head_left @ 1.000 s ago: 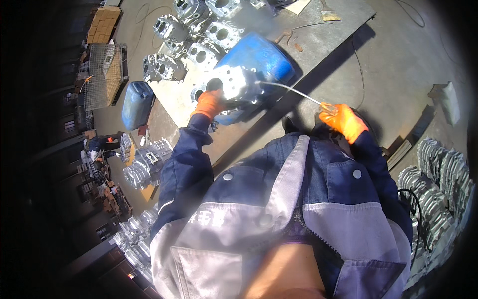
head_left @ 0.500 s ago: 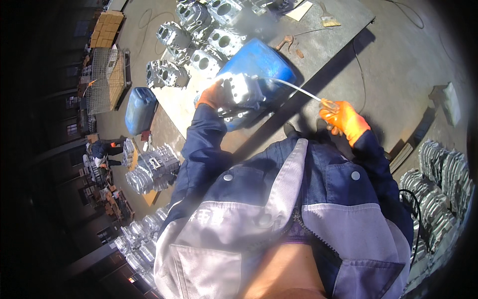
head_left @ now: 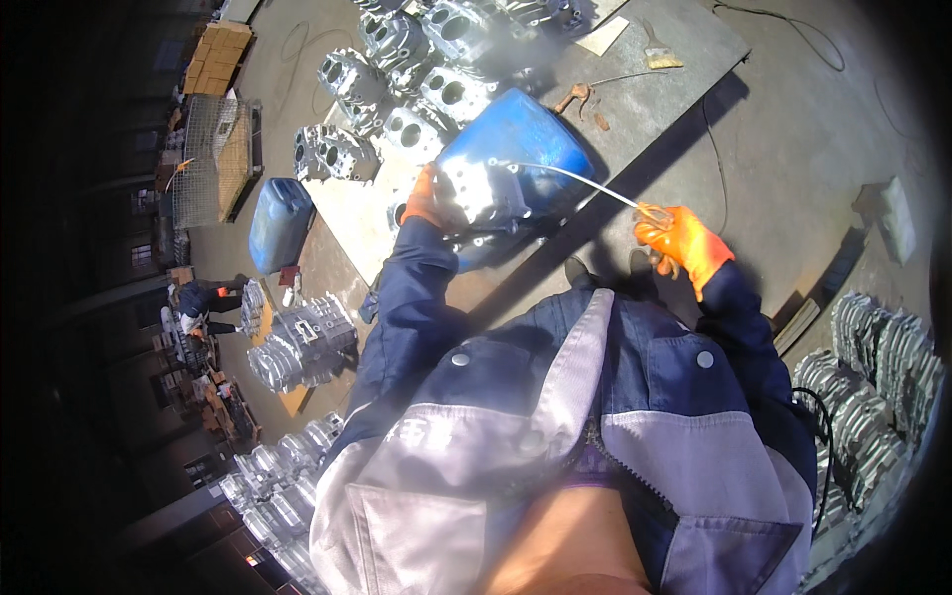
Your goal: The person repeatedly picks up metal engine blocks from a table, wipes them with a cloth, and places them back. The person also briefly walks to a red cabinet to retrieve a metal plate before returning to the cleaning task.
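Observation:
My left hand [head_left: 421, 196], in an orange glove, grips the left side of a silvery metal casting [head_left: 483, 194] with several holes. The casting rests against a blue plastic canister [head_left: 543, 129] lying on the table, and glare washes out part of its face. In my right hand [head_left: 691, 248], also gloved in orange, the fingers are closed round the looped handle of a thin, slightly bent metal rod [head_left: 585, 179]. The rod reaches leftward to the upper edge of the casting. Whether its tip is inside a hole cannot be made out.
Several similar castings [head_left: 412, 129] crowd the table's far left. A brush [head_left: 658, 50] and a rusty tool [head_left: 575, 96] lie on the metal table [head_left: 684, 84]. Another blue canister [head_left: 281, 226] stands at left; stacked castings [head_left: 858, 407] are at right. A person [head_left: 203, 302] works far left.
The whole view has shifted slightly. Relative to the table, the rod and my right hand have moved only a little; both hands keep their grip.

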`<state>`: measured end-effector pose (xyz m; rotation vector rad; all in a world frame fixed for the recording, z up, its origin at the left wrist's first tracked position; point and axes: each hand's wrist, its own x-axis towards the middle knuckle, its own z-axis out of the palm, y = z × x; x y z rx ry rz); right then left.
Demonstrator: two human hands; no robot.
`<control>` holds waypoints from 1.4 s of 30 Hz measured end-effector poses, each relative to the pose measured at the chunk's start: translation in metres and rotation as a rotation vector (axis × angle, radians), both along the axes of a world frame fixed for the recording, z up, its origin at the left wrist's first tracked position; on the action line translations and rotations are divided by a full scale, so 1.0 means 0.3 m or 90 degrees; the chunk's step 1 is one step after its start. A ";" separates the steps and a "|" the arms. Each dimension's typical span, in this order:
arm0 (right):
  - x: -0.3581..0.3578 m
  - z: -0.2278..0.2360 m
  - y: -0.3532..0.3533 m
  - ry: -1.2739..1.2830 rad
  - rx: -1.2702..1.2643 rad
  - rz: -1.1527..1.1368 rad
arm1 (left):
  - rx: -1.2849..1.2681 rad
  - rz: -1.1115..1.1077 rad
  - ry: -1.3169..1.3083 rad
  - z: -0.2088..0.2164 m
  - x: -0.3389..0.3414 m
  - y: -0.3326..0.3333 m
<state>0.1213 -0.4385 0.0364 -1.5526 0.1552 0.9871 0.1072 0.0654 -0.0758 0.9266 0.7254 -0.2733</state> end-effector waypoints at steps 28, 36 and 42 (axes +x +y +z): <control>-0.034 -0.445 0.136 -0.026 -0.045 0.240 | 0.954 -0.427 0.362 0.313 -0.106 -0.337; -0.032 -0.405 0.123 0.110 0.101 0.105 | 0.943 -0.424 0.358 0.317 -0.110 -0.344; -0.037 -0.357 0.134 0.128 -0.072 0.142 | 0.930 -0.405 0.354 0.300 -0.111 -0.330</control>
